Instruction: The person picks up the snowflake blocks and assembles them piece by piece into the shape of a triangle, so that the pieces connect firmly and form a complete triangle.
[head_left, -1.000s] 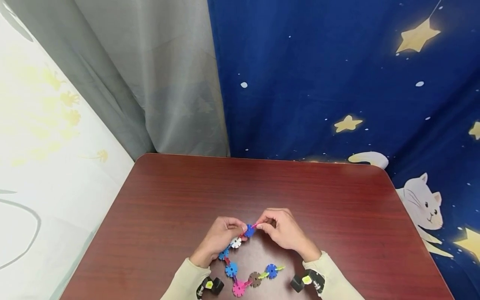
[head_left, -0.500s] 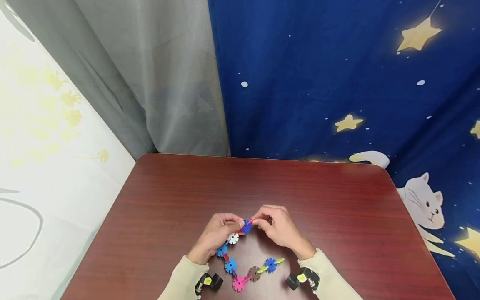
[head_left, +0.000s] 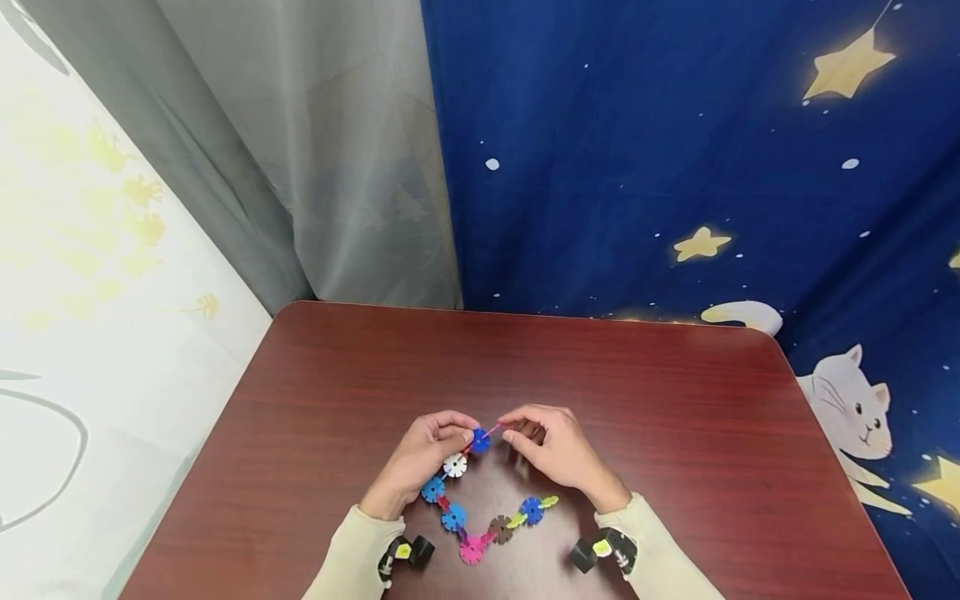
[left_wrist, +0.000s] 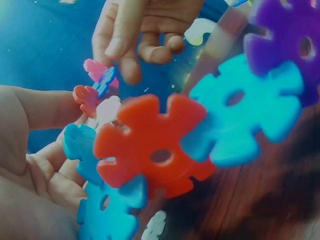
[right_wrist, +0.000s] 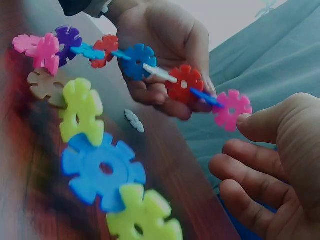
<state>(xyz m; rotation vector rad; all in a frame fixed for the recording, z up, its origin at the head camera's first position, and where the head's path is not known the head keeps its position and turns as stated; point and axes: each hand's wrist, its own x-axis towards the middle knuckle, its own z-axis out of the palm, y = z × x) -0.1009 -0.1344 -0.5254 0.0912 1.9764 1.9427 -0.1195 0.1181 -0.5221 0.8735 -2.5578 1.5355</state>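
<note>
A chain of interlocking plastic snowflake discs [head_left: 453, 517] curves between my hands in several colours. My left hand [head_left: 420, 454] pinches it near its upper end, at a red disc [right_wrist: 184, 84] beside a dark blue disc [head_left: 480, 440]. Slotted into the blue one is a pink disc [right_wrist: 232, 110], which forms the tip. My right hand [head_left: 558, 446] is right at this pink disc, thumb and index finger spread apart and the other fingers loosely bent. The chain's other end, a yellow-green disc [right_wrist: 145, 212], lies below the right hand, past another blue disc [right_wrist: 104, 171].
The reddish-brown table [head_left: 360, 358] extends behind and to both sides of the hands. A small white scalloped piece [right_wrist: 134, 121] shows below the left hand in the right wrist view. Grey and blue star-patterned curtains [head_left: 600, 167] hang beyond the table.
Both hands and the chain's upper end have moved left and slightly up in the head view. The right thumb and index finger have loosened from their pinch on the pink disc.
</note>
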